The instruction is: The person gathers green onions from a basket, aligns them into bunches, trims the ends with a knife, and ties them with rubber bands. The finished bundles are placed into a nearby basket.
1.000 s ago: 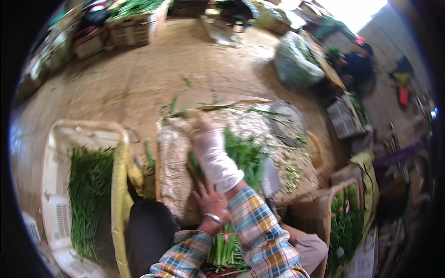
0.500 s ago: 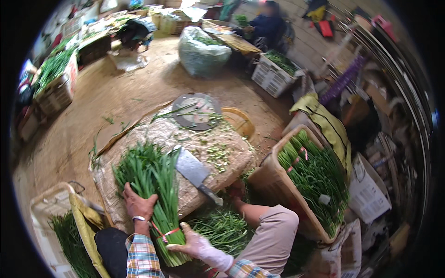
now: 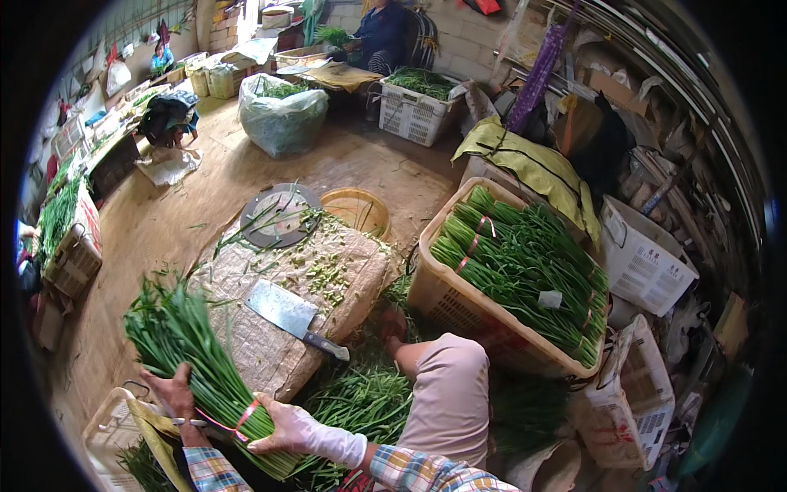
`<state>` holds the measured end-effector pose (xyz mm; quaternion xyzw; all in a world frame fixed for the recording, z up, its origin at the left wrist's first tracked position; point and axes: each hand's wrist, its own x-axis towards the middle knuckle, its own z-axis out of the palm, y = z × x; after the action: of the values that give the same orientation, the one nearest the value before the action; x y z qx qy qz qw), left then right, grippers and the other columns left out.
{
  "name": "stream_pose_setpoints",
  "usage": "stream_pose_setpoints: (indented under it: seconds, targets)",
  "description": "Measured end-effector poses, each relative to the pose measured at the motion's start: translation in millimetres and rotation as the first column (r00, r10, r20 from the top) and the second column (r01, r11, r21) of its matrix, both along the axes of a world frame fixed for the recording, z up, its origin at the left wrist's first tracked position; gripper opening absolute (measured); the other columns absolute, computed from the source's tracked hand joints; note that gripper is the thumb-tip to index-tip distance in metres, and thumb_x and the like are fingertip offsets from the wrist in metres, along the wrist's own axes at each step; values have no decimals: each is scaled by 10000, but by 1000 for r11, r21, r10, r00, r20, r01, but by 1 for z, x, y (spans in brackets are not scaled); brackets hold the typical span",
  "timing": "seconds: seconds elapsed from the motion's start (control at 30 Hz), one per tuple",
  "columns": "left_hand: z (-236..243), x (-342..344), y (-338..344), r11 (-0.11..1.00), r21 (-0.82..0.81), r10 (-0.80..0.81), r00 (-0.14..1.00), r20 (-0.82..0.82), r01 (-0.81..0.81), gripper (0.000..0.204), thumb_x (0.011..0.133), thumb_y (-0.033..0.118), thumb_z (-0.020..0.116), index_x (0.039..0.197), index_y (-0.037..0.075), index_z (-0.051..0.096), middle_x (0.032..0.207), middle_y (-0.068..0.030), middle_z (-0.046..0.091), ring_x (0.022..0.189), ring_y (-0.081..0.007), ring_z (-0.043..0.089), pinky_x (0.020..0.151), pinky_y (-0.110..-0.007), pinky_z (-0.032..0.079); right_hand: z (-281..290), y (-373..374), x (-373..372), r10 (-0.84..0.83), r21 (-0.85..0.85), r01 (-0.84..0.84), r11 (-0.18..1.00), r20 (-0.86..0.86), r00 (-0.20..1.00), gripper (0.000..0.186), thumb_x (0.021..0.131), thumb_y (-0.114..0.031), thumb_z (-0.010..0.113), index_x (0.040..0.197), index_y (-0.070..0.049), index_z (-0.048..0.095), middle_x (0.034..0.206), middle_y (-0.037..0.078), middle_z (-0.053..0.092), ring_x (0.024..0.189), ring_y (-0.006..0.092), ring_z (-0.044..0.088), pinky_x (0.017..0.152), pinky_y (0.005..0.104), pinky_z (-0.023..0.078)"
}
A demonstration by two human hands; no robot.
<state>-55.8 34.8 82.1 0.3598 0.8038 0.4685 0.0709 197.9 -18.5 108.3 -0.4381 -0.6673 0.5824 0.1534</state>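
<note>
A bundle of long green chives (image 3: 193, 348), tied with a pink band near its cut end, slants across the near left corner of the cloth-covered work surface (image 3: 254, 344). My left hand (image 3: 174, 392) is wrapped around its left side, thumb up on the leaves. With a white glove on, my right hand (image 3: 295, 430) grips the tied end beside the band. Some fingers of both hands are hidden by the bundle. A cleaver (image 3: 280, 307) lies flat on the surface to the right, its dark handle (image 3: 326, 344) pointing toward me. Small cut bits (image 3: 328, 275) are scattered beyond it.
A crate (image 3: 492, 299) of banded chive bundles stands at my right; loose chives (image 3: 361, 410) lie by my bent leg (image 3: 455, 385). A round disc (image 3: 280, 215) sits at the surface's far end, near a yellow basin (image 3: 357, 211). Another person (image 3: 381, 37) sits at the back.
The bundle has shifted left and toward me, past the work surface's edge, with both hands still on it. The view has swung to the right. The cleaver stays in place.
</note>
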Motion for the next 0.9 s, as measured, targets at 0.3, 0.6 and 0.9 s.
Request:
stream_pose_setpoints:
  seconds: [0.3,0.6,0.9]
  targets:
    - [11,-62,-48,994,43,-83,944,-320,102,817,828,414,686,1405,-1,283,1430,-205,341,1312,-346,338,1085,-425,283,-76,13,-8,-150,-44,153,987,70,986,975,747,-743,547,1300,46,397,1129,291,589,1097,396,573,910,410,459]
    - [2,101,-105,797,-346,-601,710,-368,495,702,848,473,615,1422,141,385,1512,-102,292,1416,-319,203,1113,-522,165,-9,-26,39,-266,340,187,922,200,943,739,822,-559,585,1248,29,448,1242,232,510,1130,390,515,934,438,437]
    - [-36,87,-99,751,-310,-658,692,-297,583,590,882,511,562,1337,140,509,1488,-107,330,1400,-329,229,1095,-521,167,5,-72,66,-248,416,144,898,208,946,718,842,-522,576,1263,43,436,1218,233,507,1103,384,524,925,440,436]
